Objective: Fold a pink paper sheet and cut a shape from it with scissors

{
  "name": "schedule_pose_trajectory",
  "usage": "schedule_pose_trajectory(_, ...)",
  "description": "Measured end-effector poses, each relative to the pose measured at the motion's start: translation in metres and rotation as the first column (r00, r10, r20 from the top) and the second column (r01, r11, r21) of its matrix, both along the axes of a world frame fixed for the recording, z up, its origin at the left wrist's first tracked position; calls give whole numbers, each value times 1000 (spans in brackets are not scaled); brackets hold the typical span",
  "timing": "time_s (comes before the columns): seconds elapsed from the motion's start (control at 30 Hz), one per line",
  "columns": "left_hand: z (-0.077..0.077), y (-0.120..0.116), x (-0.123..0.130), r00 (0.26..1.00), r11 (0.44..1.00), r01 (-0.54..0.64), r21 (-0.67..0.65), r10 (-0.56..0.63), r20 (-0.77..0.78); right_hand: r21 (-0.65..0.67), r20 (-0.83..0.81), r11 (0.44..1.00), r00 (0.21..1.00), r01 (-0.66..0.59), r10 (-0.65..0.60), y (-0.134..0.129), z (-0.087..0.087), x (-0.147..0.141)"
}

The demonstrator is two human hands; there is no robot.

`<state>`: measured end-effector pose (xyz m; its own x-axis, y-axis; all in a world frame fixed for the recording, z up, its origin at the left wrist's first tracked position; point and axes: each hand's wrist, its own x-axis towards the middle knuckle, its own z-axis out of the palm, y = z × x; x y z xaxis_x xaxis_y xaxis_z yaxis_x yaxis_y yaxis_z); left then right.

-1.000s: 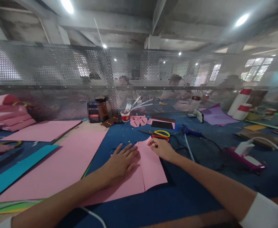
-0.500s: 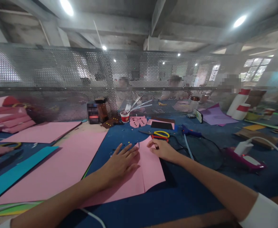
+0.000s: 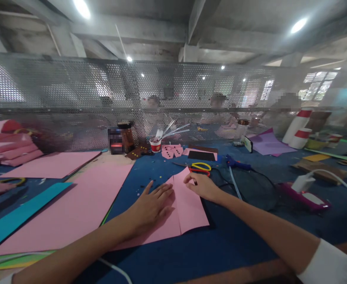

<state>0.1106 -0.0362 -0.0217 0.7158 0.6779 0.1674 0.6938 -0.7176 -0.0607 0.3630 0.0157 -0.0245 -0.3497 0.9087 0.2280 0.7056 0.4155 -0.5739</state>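
A creased pink sheet of paper lies on the blue tabletop in front of me, its right part slightly raised along a vertical fold line. My left hand rests flat on the part left of the fold, fingers stretched and apart. At the sheet's upper right edge, the curled fingers of my right hand close on the paper; the palm side is hidden. Just beyond that hand lie scissors with yellow and red handles.
Larger pink sheets and a teal strip cover the left side. A blue glue gun, a purple power strip with a white plug, and cables lie to the right. A paper cup stands near the perforated metal screen.
The pink sheet's lower right corner has shifted slightly right, and its lower edge sits a little higher. Both hands remain in nearly the same places.
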Motion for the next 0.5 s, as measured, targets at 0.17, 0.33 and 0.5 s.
schedule_pose_trajectory(0.17, 1, 0, 1, 1000, 1000, 4, 20, -4, 0, -9, 12, 999, 999, -39, 39, 0, -1, 0)
schedule_pose_trajectory(0.33, 2, 0, 1, 1000, 1000, 6, 9, -6, 13, -19, 4, 998, 998, -59, 60, -2, 1, 2)
schedule_pose_trajectory(0.5, 0, 2, -2, 1000, 1000, 17, 20, -18, 19, -15, -24, 996, 996, -86, 85, -2, 4, 3)
